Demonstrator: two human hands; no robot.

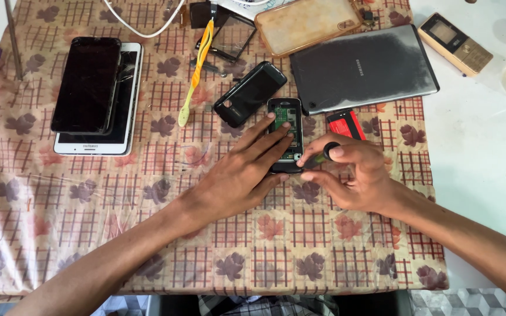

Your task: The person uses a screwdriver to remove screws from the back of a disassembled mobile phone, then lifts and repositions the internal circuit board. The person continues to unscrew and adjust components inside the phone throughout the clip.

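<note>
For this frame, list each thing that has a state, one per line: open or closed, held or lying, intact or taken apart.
Small phone: back off, circuit board exposed, lying on the cloth.
Left hand: flat, fingers pressing the small phone down.
Right hand: closed around a screwdriver.
Screwdriver: held, tip at the phone's lower edge.
Black back cover: detached, lying beside the phone.
Red battery: out, lying loose.
Grey tablet: face down.
Toothbrush: lying unused.

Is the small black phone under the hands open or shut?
Open. The small black phone shows its bare green circuit board; a black back cover lies beside it. Left hand steadies it.
</note>
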